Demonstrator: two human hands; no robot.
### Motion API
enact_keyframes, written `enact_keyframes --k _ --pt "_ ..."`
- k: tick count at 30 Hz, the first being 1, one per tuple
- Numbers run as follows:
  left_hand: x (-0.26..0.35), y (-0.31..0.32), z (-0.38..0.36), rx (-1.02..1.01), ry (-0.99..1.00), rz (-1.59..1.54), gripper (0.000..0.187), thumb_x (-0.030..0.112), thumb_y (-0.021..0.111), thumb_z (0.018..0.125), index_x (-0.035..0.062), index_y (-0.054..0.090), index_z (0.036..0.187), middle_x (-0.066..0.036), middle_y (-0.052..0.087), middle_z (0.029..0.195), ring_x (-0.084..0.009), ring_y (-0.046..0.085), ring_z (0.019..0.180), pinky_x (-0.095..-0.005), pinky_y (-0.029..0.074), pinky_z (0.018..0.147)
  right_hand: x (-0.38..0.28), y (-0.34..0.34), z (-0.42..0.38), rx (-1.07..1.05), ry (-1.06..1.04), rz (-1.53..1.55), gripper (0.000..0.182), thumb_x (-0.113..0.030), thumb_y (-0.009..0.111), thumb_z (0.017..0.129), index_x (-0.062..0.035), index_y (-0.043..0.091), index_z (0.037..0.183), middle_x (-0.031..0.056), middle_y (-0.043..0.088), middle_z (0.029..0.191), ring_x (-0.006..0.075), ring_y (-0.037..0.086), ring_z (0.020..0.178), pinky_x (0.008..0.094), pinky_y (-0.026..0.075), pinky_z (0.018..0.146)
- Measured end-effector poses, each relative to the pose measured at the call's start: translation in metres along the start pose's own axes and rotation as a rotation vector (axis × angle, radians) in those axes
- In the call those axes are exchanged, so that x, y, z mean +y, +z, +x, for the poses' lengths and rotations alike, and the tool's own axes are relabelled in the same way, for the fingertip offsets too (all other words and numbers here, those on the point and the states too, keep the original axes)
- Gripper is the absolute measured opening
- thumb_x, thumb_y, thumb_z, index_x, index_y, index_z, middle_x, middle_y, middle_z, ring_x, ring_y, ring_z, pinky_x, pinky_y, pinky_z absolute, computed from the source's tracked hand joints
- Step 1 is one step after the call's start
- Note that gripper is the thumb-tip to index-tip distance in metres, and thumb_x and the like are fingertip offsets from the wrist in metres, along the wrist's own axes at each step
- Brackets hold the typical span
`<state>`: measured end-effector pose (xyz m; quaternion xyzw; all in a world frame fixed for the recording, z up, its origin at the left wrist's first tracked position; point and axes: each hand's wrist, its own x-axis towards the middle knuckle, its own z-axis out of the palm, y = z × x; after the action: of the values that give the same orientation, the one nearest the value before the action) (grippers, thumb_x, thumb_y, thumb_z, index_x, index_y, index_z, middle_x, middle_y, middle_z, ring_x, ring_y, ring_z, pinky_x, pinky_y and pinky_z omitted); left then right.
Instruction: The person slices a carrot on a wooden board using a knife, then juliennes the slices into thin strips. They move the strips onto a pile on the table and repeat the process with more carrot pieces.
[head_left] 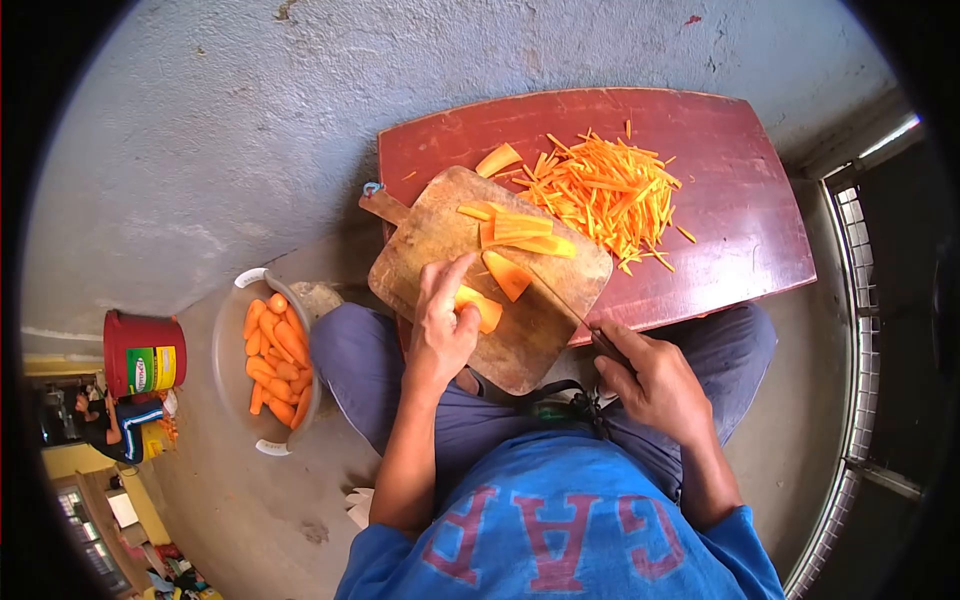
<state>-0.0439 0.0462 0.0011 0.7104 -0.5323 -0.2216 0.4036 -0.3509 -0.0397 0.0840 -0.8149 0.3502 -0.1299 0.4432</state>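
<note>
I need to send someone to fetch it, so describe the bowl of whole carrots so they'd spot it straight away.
Start at the red table bearing the cutting board. Beside the person's left knee, on the floor, sits a pale round bowl. Unlike the shredded strips on the table, its carrots are whole.

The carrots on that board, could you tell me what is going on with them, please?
A seated person is cutting carrots. The left hand steadies a carrot piece on the wooden cutting board, while the right hand grips a knife. A pile of carrot strips lies on the red table; a bowl of whole carrots sits alongside.
</note>
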Motion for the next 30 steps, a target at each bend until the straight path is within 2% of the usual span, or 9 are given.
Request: enact_keyframes --k 6,9,11,14,16,19,22,25,30 --pt "-0.014 0.002 0.010 0.006 0.053 -0.060 0.070 0.002 0.071 0.095 0.0070 0.061 0.164 -0.023 0.057 0.156 -0.0450 0.062 0.141 -0.0491 0.052 0.123 0.010 0.003 0.013 -0.024 -0.003 0.011 0.041 -0.007 0.074 0.110 0.0018 0.068 0.150 0.0226 0.083 0.117 0.0351 0.085 0.094 0.0468 0.063 0.084" --pt "-0.003 0.006 0.004 -0.046 0.130 0.016 0.080 0.009 0.083 0.092 0.0072 0.058 0.168 -0.025 0.051 0.162 -0.0485 0.055 0.148 -0.0541 0.048 0.128 0.012 0.007 0.014 -0.036 0.005 0.070 0.041 -0.008 0.074 0.110 0.0014 0.068 0.150 0.0209 0.083 0.114 0.0319 0.084 0.090 0.0446 0.063 0.082" --pt "0.001 0.013 -0.001 -0.062 0.113 0.144 0.090 0.010 0.091 0.086 0.0091 0.056 0.170 -0.025 0.049 0.167 -0.0474 0.052 0.154 -0.0521 0.046 0.131 0.013 0.008 0.016 -0.039 -0.007 0.119 0.040 -0.008 0.074 0.111 0.0008 0.069 0.150 0.0197 0.083 0.113 0.0312 0.082 0.086 0.0433 0.063 0.081" --pt "0.003 0.019 0.001 -0.093 0.096 0.189 0.096 0.010 0.094 0.085 0.0094 0.053 0.172 -0.027 0.044 0.173 -0.0498 0.046 0.159 -0.0552 0.044 0.132 0.020 0.007 0.018 -0.058 -0.033 0.206 0.037 -0.012 0.074 0.111 0.0022 0.068 0.146 0.0286 0.081 0.122 0.0507 0.077 0.118 0.0508 0.062 0.095" --pt "0.003 0.023 0.006 -0.091 0.121 0.165 0.092 0.009 0.090 0.088 0.0080 0.052 0.172 -0.028 0.044 0.172 -0.0518 0.045 0.157 -0.0592 0.043 0.131 0.018 0.002 0.019 -0.082 0.028 0.222 0.036 -0.013 0.074 0.113 0.0033 0.069 0.144 0.0289 0.081 0.124 0.0499 0.078 0.118 0.0496 0.062 0.095" --pt "0.007 0.024 0.016 -0.127 0.136 0.118 0.091 0.002 0.087 0.086 0.0095 0.055 0.171 -0.024 0.050 0.171 -0.0468 0.048 0.160 -0.0525 0.045 0.133 0.027 0.006 0.018 -0.077 0.091 0.295 0.037 -0.014 0.074 0.113 0.0048 0.070 0.144 0.0301 0.081 0.125 0.0493 0.079 0.119 0.0488 0.062 0.095" --pt "0.014 0.025 0.020 -0.102 0.100 0.051 0.088 -0.002 0.081 0.083 0.0074 0.059 0.167 -0.021 0.056 0.167 -0.0450 0.052 0.157 -0.0513 0.045 0.132 0.029 0.007 0.017 -0.051 0.115 0.316 0.039 -0.015 0.074 0.113 0.0056 0.069 0.146 0.0319 0.081 0.123 0.0494 0.079 0.118 0.0488 0.062 0.094" --pt "0.004 0.031 0.019 -0.063 0.176 0.131 0.086 -0.003 0.080 0.083 0.0053 0.059 0.166 -0.024 0.056 0.163 -0.0458 0.052 0.151 -0.0548 0.045 0.130 0.024 0.004 0.019 -0.047 0.108 0.269 0.038 -0.015 0.073 0.113 0.0061 0.069 0.144 0.0338 0.079 0.118 0.0512 0.079 0.114 0.0507 0.062 0.092" --pt "-0.003 0.035 0.013 0.036 0.084 0.110 0.083 -0.004 0.077 0.081 0.0052 0.062 0.163 -0.021 0.059 0.161 -0.0444 0.053 0.152 -0.0515 0.044 0.132 0.005 -0.006 0.039 -0.097 0.070 0.155 0.032 -0.015 0.070 0.113 0.0064 0.069 0.137 0.0364 0.076 0.111 0.0560 0.076 0.109 0.0571 0.060 0.089"
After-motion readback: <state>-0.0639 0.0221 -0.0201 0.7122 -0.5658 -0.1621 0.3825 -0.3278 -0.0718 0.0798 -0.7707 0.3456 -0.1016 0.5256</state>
